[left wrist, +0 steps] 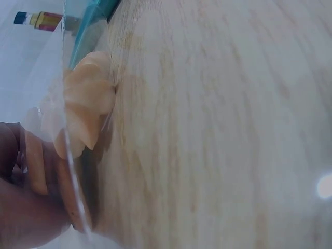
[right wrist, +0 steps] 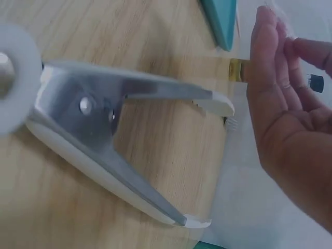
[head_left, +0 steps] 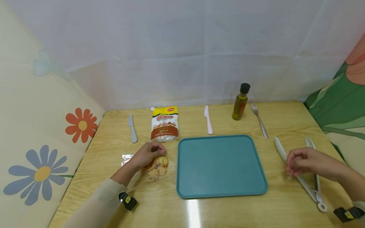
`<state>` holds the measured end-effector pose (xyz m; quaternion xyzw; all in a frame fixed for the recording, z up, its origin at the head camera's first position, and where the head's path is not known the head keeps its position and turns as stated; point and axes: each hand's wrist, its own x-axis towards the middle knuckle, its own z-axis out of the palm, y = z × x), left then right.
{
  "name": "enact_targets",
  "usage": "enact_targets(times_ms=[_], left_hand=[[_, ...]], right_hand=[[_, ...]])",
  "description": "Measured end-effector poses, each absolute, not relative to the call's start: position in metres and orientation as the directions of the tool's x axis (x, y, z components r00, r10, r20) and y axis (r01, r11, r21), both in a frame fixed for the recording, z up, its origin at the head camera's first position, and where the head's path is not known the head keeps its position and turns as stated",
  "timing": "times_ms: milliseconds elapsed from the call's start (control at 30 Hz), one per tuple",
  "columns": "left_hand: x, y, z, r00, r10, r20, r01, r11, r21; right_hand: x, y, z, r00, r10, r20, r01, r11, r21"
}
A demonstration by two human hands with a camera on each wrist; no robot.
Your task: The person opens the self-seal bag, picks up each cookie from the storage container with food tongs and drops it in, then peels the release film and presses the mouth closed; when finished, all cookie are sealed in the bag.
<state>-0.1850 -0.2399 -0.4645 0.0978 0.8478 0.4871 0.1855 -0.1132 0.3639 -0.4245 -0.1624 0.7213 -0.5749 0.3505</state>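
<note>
At the left of the tray, a clear plastic bag of piped cookies (head_left: 155, 169) lies on the table. My left hand (head_left: 149, 154) pinches the bag near its upper end. In the left wrist view, the cookies (left wrist: 85, 106) show through the film beside the fingers. My right hand (head_left: 302, 162) is over the metal tongs (head_left: 306, 186), thumb against the fingers. Between those fingertips a small see-through scrap of plastic (right wrist: 280, 11) shows. The tongs lie spread apart on the table, partly hidden by the right hand in the head view.
A teal tray (head_left: 220, 166) lies between the hands. Behind it are a pink knife (head_left: 208, 120), a dark-capped oil bottle (head_left: 240, 103) and a fork (head_left: 260, 122). To the left stand a printed pouch (head_left: 164, 124) and a grey knife (head_left: 132, 129). A white cloth (head_left: 171, 57) hangs behind.
</note>
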Motion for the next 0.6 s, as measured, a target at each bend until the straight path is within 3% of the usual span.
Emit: enact_targets(times_ms=[267,400,600], left_hand=[[-0.185,-0.239,-0.464,-0.914,0.342,-0.220,-0.015,0.512,0.859],[-0.184,-0.238,-0.464,-0.914,0.344,-0.216,-0.013,0.508,0.862],[-0.184,-0.239,-0.464,-0.913,0.343,-0.219,-0.018,0.505,0.863]], right_hand=[[-0.130,0.354,-0.426,-0.817,-0.513,-0.263,-0.008,0.467,-0.884],[-0.139,0.348,-0.425,-0.845,-0.459,-0.275,-0.016,0.536,-0.844],[-0.146,0.356,-0.422,-0.822,-0.515,-0.243,-0.006,0.436,-0.900]])
